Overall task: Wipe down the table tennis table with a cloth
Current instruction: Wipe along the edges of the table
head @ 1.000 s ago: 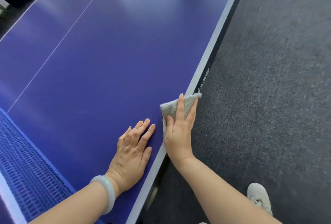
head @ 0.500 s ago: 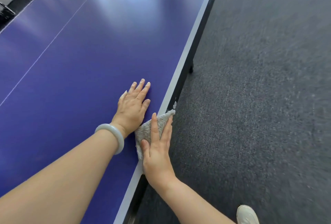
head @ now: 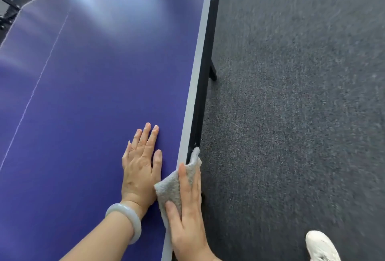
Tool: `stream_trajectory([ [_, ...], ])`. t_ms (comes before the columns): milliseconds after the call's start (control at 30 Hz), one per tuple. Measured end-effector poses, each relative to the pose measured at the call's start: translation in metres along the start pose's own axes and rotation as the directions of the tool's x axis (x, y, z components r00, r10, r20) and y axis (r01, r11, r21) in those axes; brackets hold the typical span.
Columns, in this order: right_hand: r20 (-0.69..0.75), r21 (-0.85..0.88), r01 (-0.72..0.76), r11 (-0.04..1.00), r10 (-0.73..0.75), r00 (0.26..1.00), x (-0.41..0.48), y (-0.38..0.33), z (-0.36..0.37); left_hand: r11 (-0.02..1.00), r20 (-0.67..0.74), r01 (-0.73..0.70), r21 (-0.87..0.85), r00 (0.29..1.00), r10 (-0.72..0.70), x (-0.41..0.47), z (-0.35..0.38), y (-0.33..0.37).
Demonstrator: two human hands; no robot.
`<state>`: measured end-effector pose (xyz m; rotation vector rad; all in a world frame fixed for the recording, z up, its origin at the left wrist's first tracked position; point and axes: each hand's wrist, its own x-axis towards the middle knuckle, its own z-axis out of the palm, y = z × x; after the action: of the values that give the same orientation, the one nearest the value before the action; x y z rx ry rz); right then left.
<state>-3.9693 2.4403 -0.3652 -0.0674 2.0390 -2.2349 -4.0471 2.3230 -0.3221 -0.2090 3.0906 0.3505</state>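
The fluffy grey cloth (head: 177,185) drapes over the right edge of the blue table tennis worktop (head: 93,94) at lower centre, its long axis along that edge and its tip pointing up-frame. The right hand (head: 187,221) presses it, grip flat with fingers straight. The left hand (head: 141,169) rests just beside it, grip flat too.
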Motion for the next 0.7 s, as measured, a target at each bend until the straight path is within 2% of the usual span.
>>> stream_trajectory([
  [100, 0.026, 0.004, -0.017, 1.000, 0.017, 1.000, 0.016, -0.001, -0.007, 1.000, 0.003, 0.014, -0.009, 1.000, -0.014, -0.001, 0.000, 0.000],
  [300, -0.129, 0.084, -0.141, 0.986, 0.151, 0.980, 0.140, -0.015, -0.033, 1.000, 0.002, 0.019, 0.020, 1.000, -0.019, 0.002, 0.001, 0.001],
  [533, -0.076, 0.102, -0.136, 0.986, 0.144, 0.987, 0.057, -0.008, -0.014, 1.000, -0.003, 0.012, 0.005, 1.000, -0.012, 0.003, 0.001, 0.003],
  [600, -0.040, 0.067, -0.163, 0.984, 0.166, 0.985, 0.067, -0.010, -0.019, 1.000, -0.007, 0.016, 0.012, 1.000, -0.016, 0.002, 0.002, 0.003],
  [700, -0.075, 0.064, -0.206, 0.977, 0.210, 0.975, 0.121, -0.020, -0.025, 0.999, -0.015, 0.027, 0.023, 1.000, -0.027, 0.002, 0.001, 0.005],
])
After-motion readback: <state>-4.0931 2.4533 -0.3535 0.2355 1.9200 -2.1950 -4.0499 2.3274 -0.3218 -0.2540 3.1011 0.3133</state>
